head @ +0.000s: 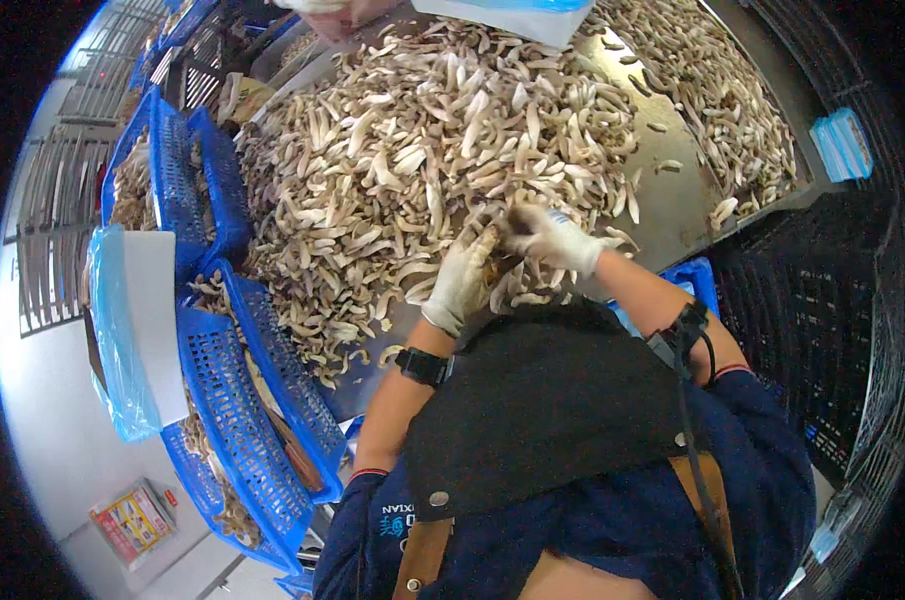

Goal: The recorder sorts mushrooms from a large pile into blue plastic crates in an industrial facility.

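Note:
A large heap of pale, elongated mushrooms (392,165) covers the metal worktop (674,195) before me. My left hand (458,283), in a white knit glove with stained fingertips, is at the near side of the heap, its fingers curled. Close against it on the right is my right hand (561,238), also gloved and blurred by motion. The fingers of both hands meet over the mushrooms, around something dark. Blur and the gloves hide what either hand has between its fingers.
Blue perforated plastic baskets (235,405) with mushrooms line the left side, beside a white box with a blue plastic liner (152,322). Another white box (505,19) is at the far edge. A second mushroom pile (722,112) lies far right, above black crates (790,322).

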### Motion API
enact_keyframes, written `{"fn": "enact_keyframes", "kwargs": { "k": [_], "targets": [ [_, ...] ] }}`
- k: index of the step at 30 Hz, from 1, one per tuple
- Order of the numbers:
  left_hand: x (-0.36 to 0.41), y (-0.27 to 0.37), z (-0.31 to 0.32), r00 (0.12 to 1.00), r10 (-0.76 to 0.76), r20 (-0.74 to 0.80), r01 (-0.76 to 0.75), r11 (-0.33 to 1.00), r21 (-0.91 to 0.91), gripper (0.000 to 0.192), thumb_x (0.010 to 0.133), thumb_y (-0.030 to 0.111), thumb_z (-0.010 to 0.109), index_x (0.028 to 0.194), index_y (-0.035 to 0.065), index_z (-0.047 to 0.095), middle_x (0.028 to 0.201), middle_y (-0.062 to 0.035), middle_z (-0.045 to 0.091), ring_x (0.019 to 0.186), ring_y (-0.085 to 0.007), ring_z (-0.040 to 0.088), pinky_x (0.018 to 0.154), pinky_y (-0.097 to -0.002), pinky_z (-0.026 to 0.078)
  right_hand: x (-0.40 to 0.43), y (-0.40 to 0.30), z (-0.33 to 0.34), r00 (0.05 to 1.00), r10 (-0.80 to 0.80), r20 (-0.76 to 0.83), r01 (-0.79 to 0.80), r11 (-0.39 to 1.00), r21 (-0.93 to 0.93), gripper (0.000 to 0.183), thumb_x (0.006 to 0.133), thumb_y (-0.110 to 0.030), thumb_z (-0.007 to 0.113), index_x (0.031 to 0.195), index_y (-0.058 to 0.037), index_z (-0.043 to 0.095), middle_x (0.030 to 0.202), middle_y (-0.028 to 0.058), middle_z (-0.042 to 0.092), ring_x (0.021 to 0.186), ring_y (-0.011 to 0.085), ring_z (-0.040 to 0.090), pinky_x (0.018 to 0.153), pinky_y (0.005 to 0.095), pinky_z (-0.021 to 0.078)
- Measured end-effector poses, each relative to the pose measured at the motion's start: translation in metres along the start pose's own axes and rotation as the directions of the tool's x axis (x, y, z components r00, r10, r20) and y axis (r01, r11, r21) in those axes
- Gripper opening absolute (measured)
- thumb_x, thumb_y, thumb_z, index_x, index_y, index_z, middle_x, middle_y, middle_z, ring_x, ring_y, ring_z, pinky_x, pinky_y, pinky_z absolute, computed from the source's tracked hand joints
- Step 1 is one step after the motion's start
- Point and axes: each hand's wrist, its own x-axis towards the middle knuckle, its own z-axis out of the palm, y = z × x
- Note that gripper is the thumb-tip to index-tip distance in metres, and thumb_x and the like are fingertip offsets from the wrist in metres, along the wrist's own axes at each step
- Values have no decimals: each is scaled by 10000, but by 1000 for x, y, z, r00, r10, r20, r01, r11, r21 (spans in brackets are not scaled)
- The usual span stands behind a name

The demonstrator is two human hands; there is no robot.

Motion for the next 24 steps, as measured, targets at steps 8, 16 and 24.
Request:
{"fn": "enact_keyframes", "kwargs": {
  "k": [8, 16, 24],
  "targets": [
    [13, 9, -26, 996, 52, 69, -79, 877, 473, 438, 910, 253, 521, 1278, 28, 444, 1170, -106, 553, 1120, -199, 497, 933, -314, 405, 34, 7, -26, 984, -156, 86, 178, 885, -429, 597, 814, -318, 618, 1290, -57, 371, 1037, 203, 579, 849, 286, 592, 697, 353, 467],
    [-56, 11, -190, 771, 472, -429, 104, 571, 814, 493, 920, 325, 440, 1242, -48, 440, 1202, -249, 489, 1083, -335, 498, 942, -366, 396, 128, -110, -53, 962, -274, 8, 251, 869, -426, 316, 823, -255, 514, 1037, -22, 520, 966, 228, 589, 909, 349, 590, 783, 427, 450],
    [5, -13, -122, 933, 339, 121, -336, 702, 628, 497, 948, 327, 423, 1307, -15, 400, 1285, -172, 471, 1175, -231, 448, 1000, -324, 341, 203, -111, 14, 994, -21, 108, 102, 530, -842, 382, 825, -273, 573, 1145, -75, 509, 1152, 160, 529, 1075, 292, 531, 873, 384, 443]
  ]
}}
